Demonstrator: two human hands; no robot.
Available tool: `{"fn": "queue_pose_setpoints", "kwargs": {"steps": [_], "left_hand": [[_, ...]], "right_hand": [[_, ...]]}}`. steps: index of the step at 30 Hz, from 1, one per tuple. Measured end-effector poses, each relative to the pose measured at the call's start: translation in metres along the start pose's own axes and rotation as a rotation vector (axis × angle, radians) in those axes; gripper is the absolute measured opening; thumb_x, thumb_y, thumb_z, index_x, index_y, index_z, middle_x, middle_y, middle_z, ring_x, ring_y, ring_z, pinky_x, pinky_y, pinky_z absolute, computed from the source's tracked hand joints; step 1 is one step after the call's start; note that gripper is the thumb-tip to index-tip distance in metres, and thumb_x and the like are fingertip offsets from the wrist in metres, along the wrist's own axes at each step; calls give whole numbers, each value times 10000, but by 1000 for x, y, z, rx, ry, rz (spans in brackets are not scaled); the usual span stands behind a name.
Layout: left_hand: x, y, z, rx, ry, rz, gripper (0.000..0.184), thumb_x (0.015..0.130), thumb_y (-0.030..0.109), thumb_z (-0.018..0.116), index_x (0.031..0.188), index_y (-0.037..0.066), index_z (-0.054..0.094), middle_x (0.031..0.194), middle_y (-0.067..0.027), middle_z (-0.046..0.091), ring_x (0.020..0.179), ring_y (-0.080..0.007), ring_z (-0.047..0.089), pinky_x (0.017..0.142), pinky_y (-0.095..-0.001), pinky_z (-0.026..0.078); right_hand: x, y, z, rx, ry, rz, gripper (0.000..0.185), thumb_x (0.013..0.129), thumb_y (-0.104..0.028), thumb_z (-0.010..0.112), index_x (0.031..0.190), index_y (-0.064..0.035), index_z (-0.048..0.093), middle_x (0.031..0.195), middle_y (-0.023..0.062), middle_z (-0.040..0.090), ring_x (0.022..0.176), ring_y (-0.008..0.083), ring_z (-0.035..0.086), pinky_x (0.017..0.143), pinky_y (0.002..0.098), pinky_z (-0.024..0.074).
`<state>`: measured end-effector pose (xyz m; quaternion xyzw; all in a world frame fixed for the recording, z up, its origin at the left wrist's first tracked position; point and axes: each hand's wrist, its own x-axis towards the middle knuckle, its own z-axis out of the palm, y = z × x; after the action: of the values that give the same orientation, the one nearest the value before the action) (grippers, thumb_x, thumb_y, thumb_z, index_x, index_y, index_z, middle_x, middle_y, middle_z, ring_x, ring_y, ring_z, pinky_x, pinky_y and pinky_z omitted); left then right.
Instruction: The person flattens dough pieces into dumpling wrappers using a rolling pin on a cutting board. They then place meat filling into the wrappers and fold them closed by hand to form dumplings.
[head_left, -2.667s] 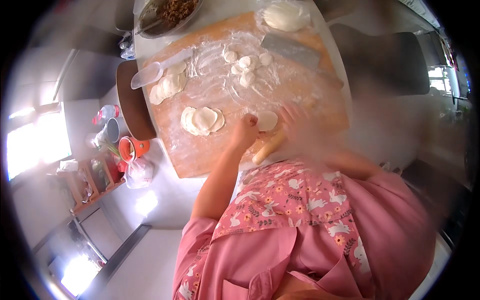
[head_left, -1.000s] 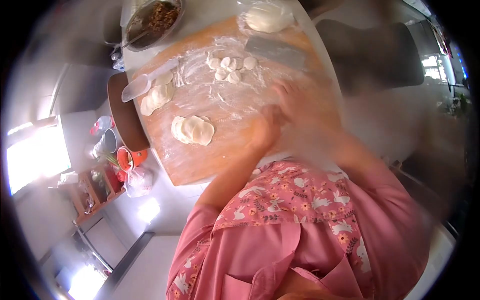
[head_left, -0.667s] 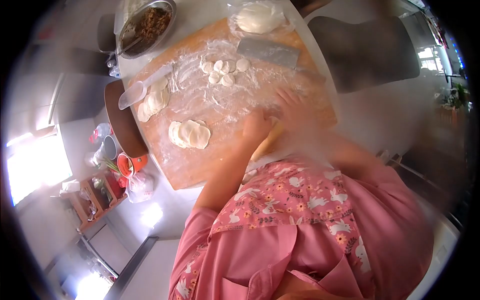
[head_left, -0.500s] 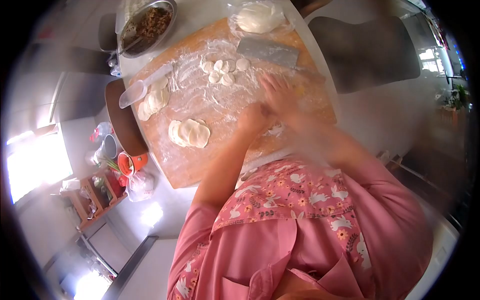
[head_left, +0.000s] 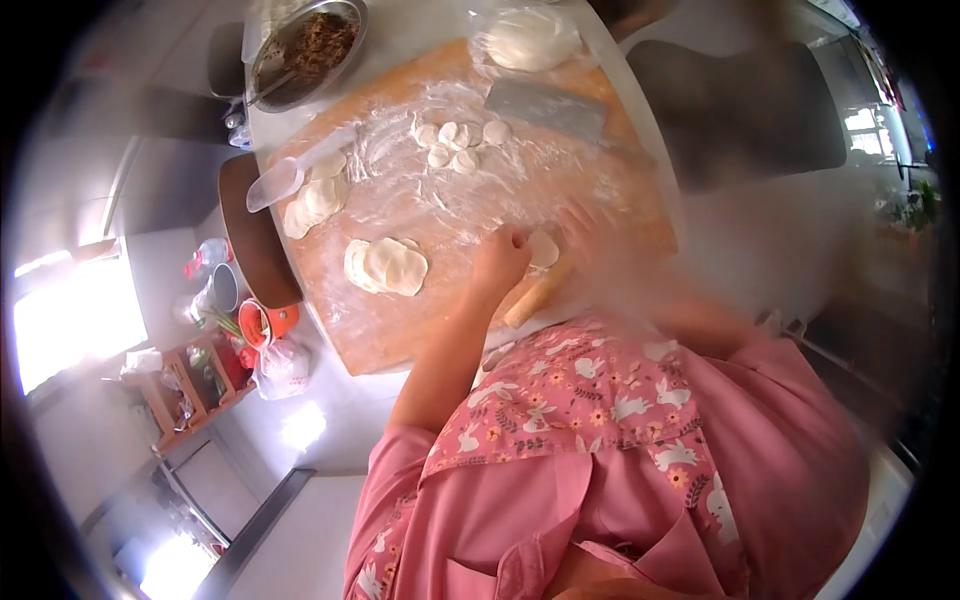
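Dough round (head_left: pixel 543 250) mid-frame looks light, floppy; I'd pinch its rim. Left grip (head_left: pixel 503 254) curled onto it, right grip (head_left: pixel 588 228) spread, hold unclear tbh.

Single camera sits on your head, faces forward and steeply down. Very wide lens: straight edges bow, corners go black. Your apron (head_left: pixel 575 405) is closest, filling lower middle; left hand (head_left: pixel 501 254) and right hand (head_left: pixel 592 234) show farther off, near centre; floured board (head_left: pixel 390 335) spreads beyond and around them. Top of view points away from you; bright window (head_left: pixel 80 320) enters far left.
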<state>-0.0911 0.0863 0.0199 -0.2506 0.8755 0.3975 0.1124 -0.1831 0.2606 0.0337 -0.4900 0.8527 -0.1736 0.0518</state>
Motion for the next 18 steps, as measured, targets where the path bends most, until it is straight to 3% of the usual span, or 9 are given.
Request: {"fn": "queue_pose_setpoints", "kwargs": {"steps": [2,5,6,8,10,11,15,18], "left_hand": [[-9,7,-2,-97,-7,-27,192,802,228,544,855,62,625,836,-194,652,839,-387,617,742,-463,481],[1,12,5,-31,57,-74,190,792,224,550,843,58,625,839,-192,654,841,-382,619,738,-447,484],[11,1,13,26,82,-5,187,785,217,550,838,52,618,840,-193,653,840,-383,618,739,-442,482],[15,-5,9,84,114,65,184,778,210,549,833,47,612,840,-195,652,839,-385,617,739,-437,481],[1,5,-7,-37,19,-32,194,772,205,544,855,49,625,857,-198,658,854,-386,620,748,-439,481],[-8,7,-9,-97,-36,-96,204,777,199,534,874,50,632,857,-201,657,852,-391,619,746,-454,478],[12,-15,18,-121,81,-52,214,786,207,530,880,50,639,850,-199,659,849,-389,621,746,-458,479],[25,-18,14,100,-28,3,232,792,208,527,915,36,621,896,-228,647,884,-402,612,757,-463,475]], "right_hand": [[6,-4,5,-75,50,21,512,834,-146,494,1325,-26,413,1393,137,407,1274,301,394,1017,468,309],[60,-10,22,-32,154,77,481,852,-168,475,1311,-30,435,1362,139,445,1259,294,413,1010,458,315],[66,-8,32,-76,206,103,476,851,-168,472,1306,-31,441,1350,141,457,1258,289,414,1008,454,317],[40,1,33,-76,209,58,474,845,-172,478,1297,-34,450,1339,141,472,1252,281,422,1001,439,327],[-6,10,28,-76,157,-83,483,845,-186,483,1305,-43,448,1350,133,467,1258,278,419,991,426,340],[-10,7,19,-69,61,-44,509,832,-172,510,1317,-37,440,1373,134,443,1282,290,391,989,431,342],[53,-13,17,-50,35,47,597,800,-190,590,1337,-14,396,1436,136,354,1312,324,340,1017,483,313],[67,-17,20,-78,97,90,612,814,-238,582,1346,-15,377,1447,142,335,1308,330,343,1027,486,308]]}}
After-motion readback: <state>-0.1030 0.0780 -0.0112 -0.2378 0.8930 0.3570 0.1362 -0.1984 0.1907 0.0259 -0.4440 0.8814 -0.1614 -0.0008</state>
